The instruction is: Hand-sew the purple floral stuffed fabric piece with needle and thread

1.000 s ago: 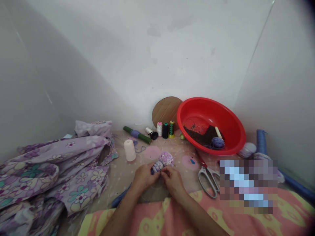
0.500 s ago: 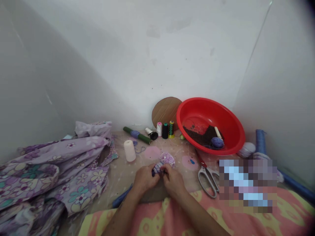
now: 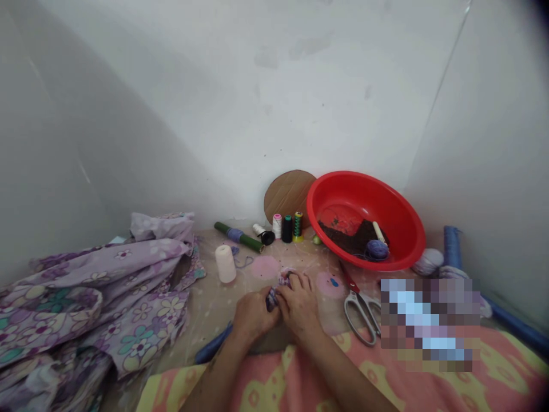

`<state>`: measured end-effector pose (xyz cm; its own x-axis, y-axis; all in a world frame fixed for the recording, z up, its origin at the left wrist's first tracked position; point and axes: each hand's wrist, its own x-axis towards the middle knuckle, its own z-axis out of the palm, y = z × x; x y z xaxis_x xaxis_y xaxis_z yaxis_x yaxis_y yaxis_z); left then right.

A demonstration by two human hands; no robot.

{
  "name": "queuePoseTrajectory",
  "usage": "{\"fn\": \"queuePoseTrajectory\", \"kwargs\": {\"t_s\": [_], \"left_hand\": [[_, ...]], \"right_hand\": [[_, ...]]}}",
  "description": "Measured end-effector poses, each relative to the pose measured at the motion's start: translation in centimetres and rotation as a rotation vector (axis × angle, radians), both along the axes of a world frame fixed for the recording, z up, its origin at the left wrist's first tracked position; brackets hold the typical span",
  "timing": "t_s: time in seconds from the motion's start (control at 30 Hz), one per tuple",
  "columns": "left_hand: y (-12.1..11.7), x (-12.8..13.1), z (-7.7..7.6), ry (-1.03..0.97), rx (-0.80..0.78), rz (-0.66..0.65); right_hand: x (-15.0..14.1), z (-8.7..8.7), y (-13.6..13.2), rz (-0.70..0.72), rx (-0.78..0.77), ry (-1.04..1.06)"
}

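Between my two hands is a small bundle of purple-and-white floral cloth (image 3: 271, 298), with dark and purple bands around its near part. My left hand (image 3: 256, 313) is closed around the bundle's near left side. My right hand (image 3: 299, 301) lies over the right side, its fingertips pressed on the cloth and covering much of it. The far rounded end of the bundle shows only partly beyond the right fingers. Just past my hands stands a pale thread cone (image 3: 225, 264). To the right lie scissors (image 3: 360, 312) with grey handles and a red pivot.
Floral fabric (image 3: 141, 297) is heaped at left. Near the wall are a green tube (image 3: 253, 242) wound with purple yarn, several thread spools (image 3: 287, 229) and a cardboard disc (image 3: 285, 197). A red basin (image 3: 418, 229) holds a purple yarn ball (image 3: 377, 250). A pink-yellow cloth (image 3: 266, 383) lies in front.
My right hand has shifted from pinching the bundle's near side to lying further forward over it, hiding most of the rounded end. My left hand keeps its hold.
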<state>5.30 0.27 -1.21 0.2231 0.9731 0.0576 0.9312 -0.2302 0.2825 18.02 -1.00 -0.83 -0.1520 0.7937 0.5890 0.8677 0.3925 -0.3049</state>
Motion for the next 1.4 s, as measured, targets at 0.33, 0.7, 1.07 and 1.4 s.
{"fn": "queuePoseTrajectory", "kwargs": {"t_s": [0.33, 0.7, 1.07, 1.4], "left_hand": [[0.0, 0.8, -0.1, 0.112, 0.003, 0.069], [0.0, 0.9, -0.8, 0.151, 0.075, 0.054], [0.1, 0.6, -0.1, 0.06, 0.011, 0.075], [0.2, 0.6, 0.0, 0.04, -0.017, 0.084]], "right_hand": [[-0.2, 0.1, 1.0, 0.036, -0.053, -0.031], [-1.0, 0.3, 1.0, 0.142, 0.078, 0.35], [4.6, 3.5, 2.1, 0.077, 0.17, 1.509], [8.5, 4.8, 0.9, -0.119, 0.393, 1.308]]}}
